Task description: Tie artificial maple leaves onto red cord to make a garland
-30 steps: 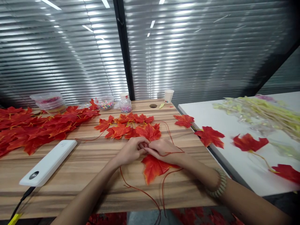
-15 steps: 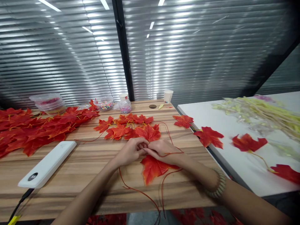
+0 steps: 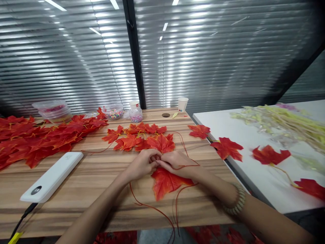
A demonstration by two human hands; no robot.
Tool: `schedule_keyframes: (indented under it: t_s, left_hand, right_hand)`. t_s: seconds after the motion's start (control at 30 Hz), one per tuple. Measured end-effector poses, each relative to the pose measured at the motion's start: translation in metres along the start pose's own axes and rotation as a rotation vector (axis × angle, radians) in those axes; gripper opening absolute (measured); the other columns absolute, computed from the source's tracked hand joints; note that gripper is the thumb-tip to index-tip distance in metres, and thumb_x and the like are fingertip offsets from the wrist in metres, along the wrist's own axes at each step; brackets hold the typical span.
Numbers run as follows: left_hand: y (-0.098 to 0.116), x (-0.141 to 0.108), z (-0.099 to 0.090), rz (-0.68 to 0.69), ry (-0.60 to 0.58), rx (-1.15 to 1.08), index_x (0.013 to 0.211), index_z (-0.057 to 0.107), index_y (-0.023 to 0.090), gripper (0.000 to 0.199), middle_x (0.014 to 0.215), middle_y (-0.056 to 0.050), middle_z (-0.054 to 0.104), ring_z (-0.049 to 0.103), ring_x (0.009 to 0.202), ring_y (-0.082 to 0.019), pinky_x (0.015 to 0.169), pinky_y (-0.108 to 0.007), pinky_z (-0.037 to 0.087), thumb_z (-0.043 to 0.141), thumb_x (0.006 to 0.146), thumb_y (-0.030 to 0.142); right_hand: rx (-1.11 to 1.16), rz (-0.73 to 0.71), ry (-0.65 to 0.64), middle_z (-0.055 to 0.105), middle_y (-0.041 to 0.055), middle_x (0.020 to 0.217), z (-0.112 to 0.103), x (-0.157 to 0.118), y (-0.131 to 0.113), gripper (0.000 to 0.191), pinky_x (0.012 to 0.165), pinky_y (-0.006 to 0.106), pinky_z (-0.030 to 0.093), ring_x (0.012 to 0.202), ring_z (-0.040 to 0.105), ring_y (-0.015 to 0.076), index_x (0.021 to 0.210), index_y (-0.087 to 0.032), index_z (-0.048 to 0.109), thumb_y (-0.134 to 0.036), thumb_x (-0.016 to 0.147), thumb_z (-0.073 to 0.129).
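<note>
Over the wooden table, my left hand [image 3: 145, 164] and my right hand [image 3: 177, 163] meet, fingertips pinched together. Both are closed at the base of a red artificial maple leaf [image 3: 166, 184], whose blade spreads below my right hand. What exactly sits between the fingertips is hidden. A thin red cord [image 3: 154, 208] hangs from near my left wrist past the table's front edge, and another strand runs down from beside my right wrist. More cord crosses the right wrist. Just beyond the hands lies a cluster of red maple leaves [image 3: 129, 141] with yellow stems.
A white power bank [image 3: 53, 176] with a black cable lies left, before a heap of red leaves [image 3: 50, 139]. Bead tubs [image 3: 136, 116] and a paper cup [image 3: 182, 104] stand at the back. A leaf strand [image 3: 226, 148] reaches onto the white table [image 3: 254, 183] at right.
The leaf under my right hand has shifted very slightly left. Both hands keep their pinched pose; the view has moved a little.
</note>
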State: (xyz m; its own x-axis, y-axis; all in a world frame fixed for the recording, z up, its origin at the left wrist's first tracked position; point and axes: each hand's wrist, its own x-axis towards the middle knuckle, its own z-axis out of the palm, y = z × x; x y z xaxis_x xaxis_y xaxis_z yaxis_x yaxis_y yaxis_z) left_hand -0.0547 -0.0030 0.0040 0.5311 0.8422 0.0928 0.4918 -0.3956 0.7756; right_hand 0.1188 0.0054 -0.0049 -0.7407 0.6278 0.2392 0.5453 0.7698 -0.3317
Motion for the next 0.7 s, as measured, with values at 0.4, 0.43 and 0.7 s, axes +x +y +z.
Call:
schedule_keyframes:
  t_s: [0.4, 0.43, 0.7]
  left_hand:
    - [0.011, -0.003, -0.002, 0.075, -0.015, 0.261, 0.07, 0.055, 0.014, 0.014, 0.068, -0.002, 0.056, 0.047, 0.061, -0.012, 0.056, -0.021, 0.034, 0.044, 0.069, 0.005]
    - [0.011, -0.003, -0.002, 0.078, -0.015, 0.264, 0.071, 0.055, 0.014, 0.014, 0.068, -0.002, 0.056, 0.046, 0.061, -0.012, 0.056, -0.021, 0.033, 0.044, 0.069, 0.005]
    - [0.006, -0.002, 0.0, 0.059, 0.014, 0.176, 0.078, 0.059, 0.013, 0.022, 0.07, -0.002, 0.058, 0.049, 0.062, -0.011, 0.057, -0.02, 0.036, 0.044, 0.067, 0.002]
  right_hand:
    - [0.021, 0.008, -0.022, 0.065, 0.0063, 0.077, 0.003, -0.001, 0.002, 0.031, 0.062, 0.023, 0.037, 0.068, 0.058, 0.0134, 0.08, -0.014, 0.061, -0.03, 0.089, 0.037]
    - [0.023, 0.009, -0.024, 0.065, 0.0062, 0.077, 0.003, -0.001, 0.002, 0.03, 0.062, 0.022, 0.037, 0.068, 0.058, 0.0132, 0.08, -0.014, 0.061, -0.029, 0.089, 0.037]
    - [0.038, 0.016, 0.009, 0.065, 0.0052, 0.075, 0.002, -0.001, 0.0, 0.027, 0.06, 0.022, 0.036, 0.065, 0.057, 0.0119, 0.077, -0.014, 0.06, -0.026, 0.089, 0.039]
